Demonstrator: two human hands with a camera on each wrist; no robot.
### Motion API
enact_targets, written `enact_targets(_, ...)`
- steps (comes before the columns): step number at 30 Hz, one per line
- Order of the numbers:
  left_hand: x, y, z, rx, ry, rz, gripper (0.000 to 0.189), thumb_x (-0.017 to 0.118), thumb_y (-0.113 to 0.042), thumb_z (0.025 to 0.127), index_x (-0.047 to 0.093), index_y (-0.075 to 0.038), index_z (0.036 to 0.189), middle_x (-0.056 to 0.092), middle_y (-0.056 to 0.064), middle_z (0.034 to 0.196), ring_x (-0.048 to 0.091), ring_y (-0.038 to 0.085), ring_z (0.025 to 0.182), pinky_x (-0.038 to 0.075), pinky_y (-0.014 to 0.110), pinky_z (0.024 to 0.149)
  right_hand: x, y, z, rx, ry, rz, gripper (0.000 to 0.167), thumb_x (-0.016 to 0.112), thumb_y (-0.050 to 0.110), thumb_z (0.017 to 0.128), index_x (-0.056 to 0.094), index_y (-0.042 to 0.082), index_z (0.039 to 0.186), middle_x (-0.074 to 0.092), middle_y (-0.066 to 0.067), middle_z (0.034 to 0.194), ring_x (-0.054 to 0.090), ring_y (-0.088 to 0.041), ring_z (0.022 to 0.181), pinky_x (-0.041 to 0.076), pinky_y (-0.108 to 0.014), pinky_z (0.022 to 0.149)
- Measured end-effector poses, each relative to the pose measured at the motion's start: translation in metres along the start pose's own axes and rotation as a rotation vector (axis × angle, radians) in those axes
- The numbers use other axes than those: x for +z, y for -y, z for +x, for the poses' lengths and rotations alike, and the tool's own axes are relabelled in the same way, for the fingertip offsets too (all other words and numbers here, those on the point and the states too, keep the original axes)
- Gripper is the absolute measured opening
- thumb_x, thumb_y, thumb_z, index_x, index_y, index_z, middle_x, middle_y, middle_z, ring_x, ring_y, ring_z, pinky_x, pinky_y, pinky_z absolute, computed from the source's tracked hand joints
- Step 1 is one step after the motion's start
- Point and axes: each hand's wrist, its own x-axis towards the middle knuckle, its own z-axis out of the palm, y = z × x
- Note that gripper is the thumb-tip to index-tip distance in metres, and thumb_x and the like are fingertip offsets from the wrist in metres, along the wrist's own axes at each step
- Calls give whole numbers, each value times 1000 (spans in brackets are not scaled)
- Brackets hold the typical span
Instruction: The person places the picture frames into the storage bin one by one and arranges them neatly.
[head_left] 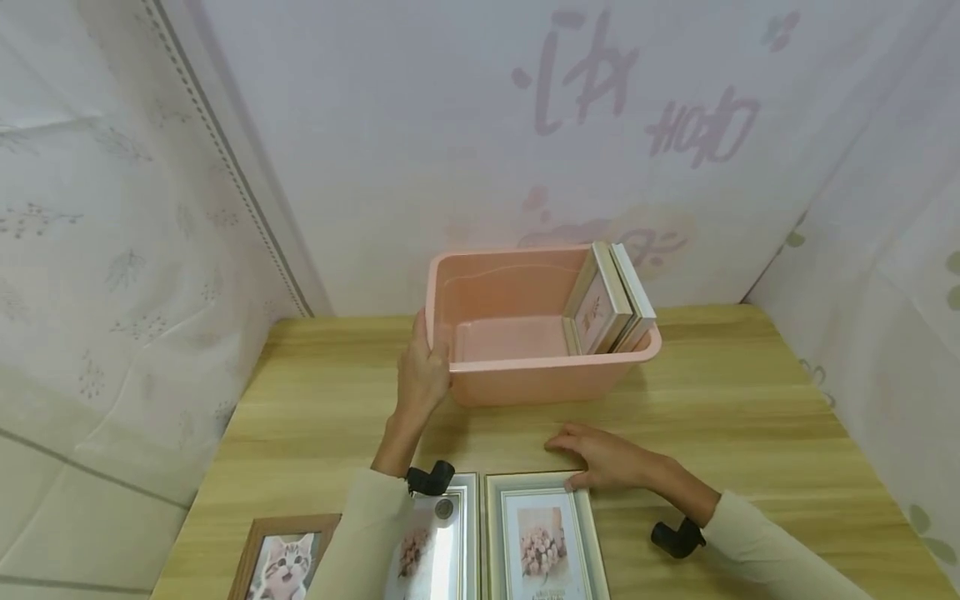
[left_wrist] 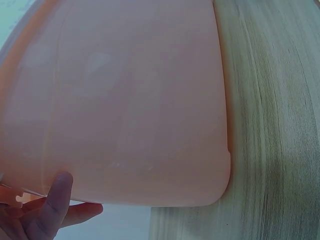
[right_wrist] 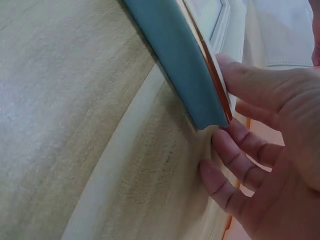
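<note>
A pink plastic bin [head_left: 525, 383] stands toward the back of the wooden table. My left hand [head_left: 423, 375] grips its left rim; in the left wrist view the bin's wall [left_wrist: 135, 110] fills most of the picture, with the fingertips at its lower edge. Inside the bin, several picture frames [head_left: 611, 300] stand upright at the right end. A silver-edged picture frame [head_left: 498, 533] with a bouquet print lies flat in front. At its upper right corner my right hand [head_left: 611, 458] rests its thumb, the other fingers loosely bent past the edge [right_wrist: 192, 70].
Left of the bouquet frame lies a similar silver frame [head_left: 468, 542], partly hidden by the left sleeve. A brown frame [head_left: 251, 558] with a kitten picture is farther left. A patterned curtain [head_left: 360, 167] hangs behind the table [head_left: 750, 433].
</note>
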Motion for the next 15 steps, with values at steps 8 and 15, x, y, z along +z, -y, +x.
enact_targets(8, 2, -1, -2, -41, 23, 5, 51, 35, -33, 105, 34, -14, 152, 64, 16, 97, 60, 23, 58, 49, 34, 43, 10, -2, -1, -111, -41, 44, 16, 74, 28, 89, 70, 19, 102, 56, 11, 103, 48, 0, 82, 46, -17, 72)
enact_targets(15, -1, 0, -2, -51, 25, 20, 53, 35, -32, 105, 31, -12, 154, 65, 18, 98, 61, 23, 56, 49, 34, 43, 16, 0, 5, -162, -57, 6, 10, 71, 26, 91, 61, 24, 96, 51, 14, 97, 45, -1, 81, 43, -17, 71)
